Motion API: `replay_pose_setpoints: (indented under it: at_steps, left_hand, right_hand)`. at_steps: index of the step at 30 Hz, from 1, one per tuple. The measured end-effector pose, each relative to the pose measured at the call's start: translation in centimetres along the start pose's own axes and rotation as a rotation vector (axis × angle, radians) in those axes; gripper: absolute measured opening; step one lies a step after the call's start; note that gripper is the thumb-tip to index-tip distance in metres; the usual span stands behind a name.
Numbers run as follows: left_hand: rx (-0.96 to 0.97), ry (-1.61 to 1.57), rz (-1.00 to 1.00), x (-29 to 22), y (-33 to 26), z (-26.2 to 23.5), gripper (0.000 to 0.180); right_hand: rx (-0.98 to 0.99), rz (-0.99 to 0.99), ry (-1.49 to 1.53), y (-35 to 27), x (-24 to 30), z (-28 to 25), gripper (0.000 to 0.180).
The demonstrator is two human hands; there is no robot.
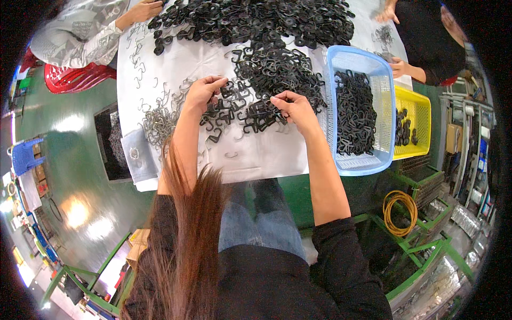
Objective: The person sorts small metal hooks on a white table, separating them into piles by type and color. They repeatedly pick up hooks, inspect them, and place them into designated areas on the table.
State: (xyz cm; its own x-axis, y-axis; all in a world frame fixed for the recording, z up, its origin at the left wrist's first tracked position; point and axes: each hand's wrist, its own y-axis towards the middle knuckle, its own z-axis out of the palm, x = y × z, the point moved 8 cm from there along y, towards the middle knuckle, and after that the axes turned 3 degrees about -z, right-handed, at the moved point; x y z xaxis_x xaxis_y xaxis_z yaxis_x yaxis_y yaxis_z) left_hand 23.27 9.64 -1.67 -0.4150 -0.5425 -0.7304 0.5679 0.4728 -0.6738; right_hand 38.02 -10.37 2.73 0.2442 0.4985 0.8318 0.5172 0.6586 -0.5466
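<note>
My left hand (204, 93) is over the white-covered table (234, 165), thumb and fingertips pinched together at the edge of the loose black hook-shaped pieces (261, 114). Across from it my right hand (297, 110) also pinches, its thumb and index finger meeting above the right side of those pieces. Whatever sits between the fingertips of either hand is too small to make out. Left of my left hand lies a tangle of thin grey curved pieces (158, 125). A denser heap of black hook-shaped pieces (274, 69) rises just beyond both hands.
A blue basket (387, 114) of black hook-shaped pieces stands at the right, beside a yellow basket (425, 114) with dark round pieces. Black disc-like parts (250, 21) cover the table's far end. Other people's hands (401, 68) work at both far sides. A coiled yellow hose (400, 213) hangs low right.
</note>
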Motion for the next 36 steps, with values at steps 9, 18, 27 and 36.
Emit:
replay_pose_setpoints:
  at_steps: [9,18,27,36]
  left_hand:
    - [0.243,-0.160,0.216,-3.1,-5.9,21.8,0.038]
    - [-0.454,0.246,0.821,-6.0,-8.7,21.3,0.042]
    - [-0.757,1.104,0.901,1.7,-3.4,6.1,0.020]
    - [-0.288,0.243,0.406,2.9,-1.6,2.1,0.020]
  right_hand:
    - [-0.459,-0.149,-0.126,-10.0,3.8,-15.6,0.023]
    - [-0.996,-0.594,-0.988,-12.4,6.6,-19.8,0.041]
    - [-0.175,-0.736,-1.244,-0.9,0.7,7.3,0.035]
    - [0.113,-0.491,-0.743,3.6,0.1,4.7,0.033]
